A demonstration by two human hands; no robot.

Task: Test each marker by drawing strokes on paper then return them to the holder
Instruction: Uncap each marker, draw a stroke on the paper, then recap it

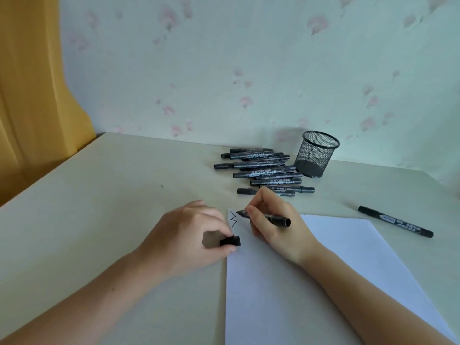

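My right hand grips an uncapped black marker, its tip touching the top left corner of a white sheet of paper. A short black zigzag stroke is drawn there. My left hand rests on the table at the sheet's left edge and pinches the black marker cap. A pile of several black markers lies behind my hands. The black mesh holder stands upright to the right of the pile, with nothing visible inside it.
One capped black marker lies apart on the table, right of the paper. The pale table meets a flowered wall at the back. A yellow curtain hangs at the left.
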